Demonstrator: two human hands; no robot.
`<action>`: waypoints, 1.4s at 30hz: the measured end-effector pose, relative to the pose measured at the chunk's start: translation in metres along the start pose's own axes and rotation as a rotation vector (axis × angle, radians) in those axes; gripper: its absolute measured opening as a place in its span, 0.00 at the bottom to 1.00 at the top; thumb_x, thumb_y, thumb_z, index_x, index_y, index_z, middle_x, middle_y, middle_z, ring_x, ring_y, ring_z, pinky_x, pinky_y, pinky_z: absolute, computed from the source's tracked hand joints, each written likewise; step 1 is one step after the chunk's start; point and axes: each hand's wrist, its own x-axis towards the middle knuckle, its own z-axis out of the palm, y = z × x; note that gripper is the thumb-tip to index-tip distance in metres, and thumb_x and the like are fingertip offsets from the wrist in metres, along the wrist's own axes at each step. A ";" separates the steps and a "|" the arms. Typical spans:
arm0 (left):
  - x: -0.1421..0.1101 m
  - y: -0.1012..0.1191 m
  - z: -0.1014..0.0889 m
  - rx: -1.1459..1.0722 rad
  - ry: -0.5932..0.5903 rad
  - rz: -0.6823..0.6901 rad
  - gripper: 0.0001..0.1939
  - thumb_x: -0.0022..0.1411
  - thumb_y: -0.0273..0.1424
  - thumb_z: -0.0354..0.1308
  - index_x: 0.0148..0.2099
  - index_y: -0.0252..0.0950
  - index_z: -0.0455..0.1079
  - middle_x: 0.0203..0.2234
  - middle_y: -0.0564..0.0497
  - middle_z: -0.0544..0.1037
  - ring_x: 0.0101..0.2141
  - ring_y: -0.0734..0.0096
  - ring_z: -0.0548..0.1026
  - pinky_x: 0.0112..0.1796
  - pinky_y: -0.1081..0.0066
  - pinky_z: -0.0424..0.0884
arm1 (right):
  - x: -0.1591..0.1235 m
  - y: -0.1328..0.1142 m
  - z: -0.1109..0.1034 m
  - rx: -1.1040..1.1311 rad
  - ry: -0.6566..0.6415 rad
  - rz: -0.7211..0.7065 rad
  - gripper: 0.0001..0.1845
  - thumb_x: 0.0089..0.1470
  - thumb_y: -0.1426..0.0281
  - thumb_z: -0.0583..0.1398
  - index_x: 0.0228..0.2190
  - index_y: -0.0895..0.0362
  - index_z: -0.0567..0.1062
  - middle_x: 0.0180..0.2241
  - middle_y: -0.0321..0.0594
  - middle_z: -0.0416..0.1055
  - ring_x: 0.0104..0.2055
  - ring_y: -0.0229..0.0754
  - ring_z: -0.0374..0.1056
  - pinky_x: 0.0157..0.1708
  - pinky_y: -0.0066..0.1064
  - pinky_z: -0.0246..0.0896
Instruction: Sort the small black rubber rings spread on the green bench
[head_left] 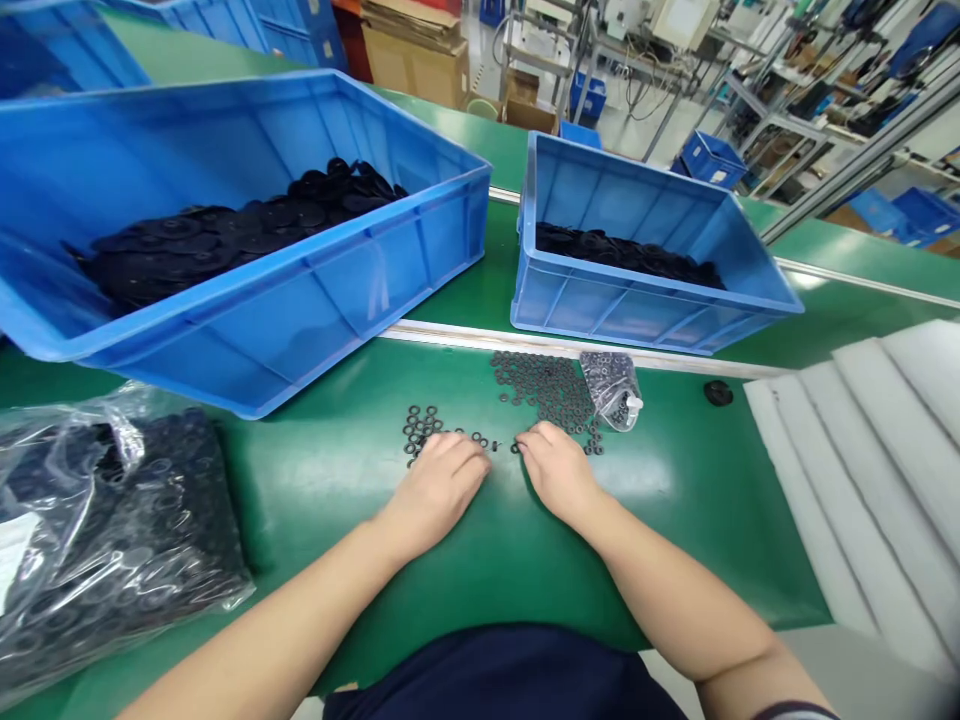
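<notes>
My left hand (442, 485) rests low over the green tabletop with its fingers curled. Its fingertips are hidden, so what they hold, if anything, does not show. Beside and partly under it lies a loose group of larger black rings (417, 424). My right hand (556, 470) has its fingers closed together at a small black ring (516, 447). A tiny dark piece (495, 446) lies between the two hands. Just beyond my right hand spreads a dense patch of small dark grey rings (551, 385), touching a clear bag of small parts (609, 385).
A large blue bin (315, 310) of black discs stands at left, a second blue bin (637, 305) at back right. A big clear bag of black rings (135, 540) lies left. White foam sheets (840, 480) and a black part (718, 392) are at right.
</notes>
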 end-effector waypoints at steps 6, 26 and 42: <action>-0.002 0.019 0.000 -0.046 -0.097 0.061 0.11 0.71 0.28 0.54 0.34 0.35 0.70 0.33 0.48 0.74 0.34 0.66 0.68 0.37 0.63 0.63 | -0.012 -0.003 -0.011 0.090 -0.004 0.033 0.13 0.67 0.69 0.54 0.47 0.59 0.77 0.41 0.48 0.72 0.43 0.47 0.70 0.46 0.37 0.68; -0.011 -0.039 -0.019 0.080 0.020 -0.294 0.12 0.70 0.38 0.57 0.48 0.37 0.75 0.40 0.43 0.75 0.42 0.57 0.71 0.41 0.59 0.64 | -0.006 -0.017 -0.022 0.155 0.194 -0.039 0.12 0.65 0.66 0.57 0.45 0.55 0.79 0.43 0.47 0.76 0.47 0.50 0.70 0.48 0.44 0.66; -0.009 -0.011 -0.017 -0.028 -0.106 -0.182 0.12 0.73 0.31 0.50 0.41 0.36 0.75 0.32 0.47 0.77 0.36 0.63 0.72 0.38 0.62 0.63 | -0.001 0.111 -0.056 -0.253 -0.030 0.567 0.24 0.61 0.56 0.56 0.48 0.61 0.76 0.38 0.49 0.76 0.38 0.49 0.71 0.38 0.35 0.63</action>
